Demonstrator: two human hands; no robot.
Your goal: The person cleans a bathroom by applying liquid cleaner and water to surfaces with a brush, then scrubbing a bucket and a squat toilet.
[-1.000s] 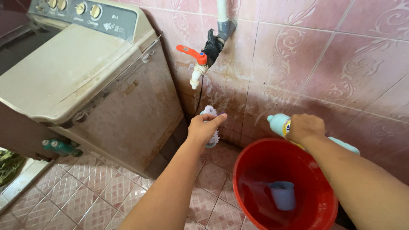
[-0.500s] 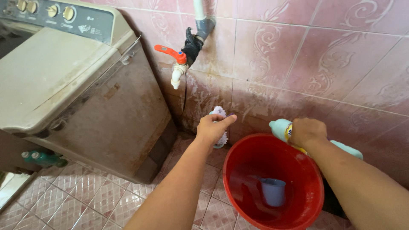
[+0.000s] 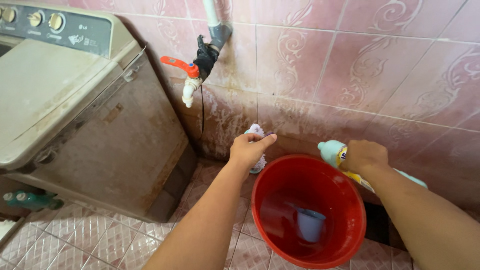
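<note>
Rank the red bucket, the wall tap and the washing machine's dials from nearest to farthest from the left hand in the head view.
From the left hand, which holds a scrub brush:
1. Red bucket, just to its right on the floor.
2. Wall tap, above and to its left on the tiled wall.
3. Washing machine's dials, far upper left.

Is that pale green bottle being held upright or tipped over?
Tipped. The right hand holds the bottle almost sideways, its capped end pointing left over the rim of the red bucket. Nothing visibly pours from it.
</note>
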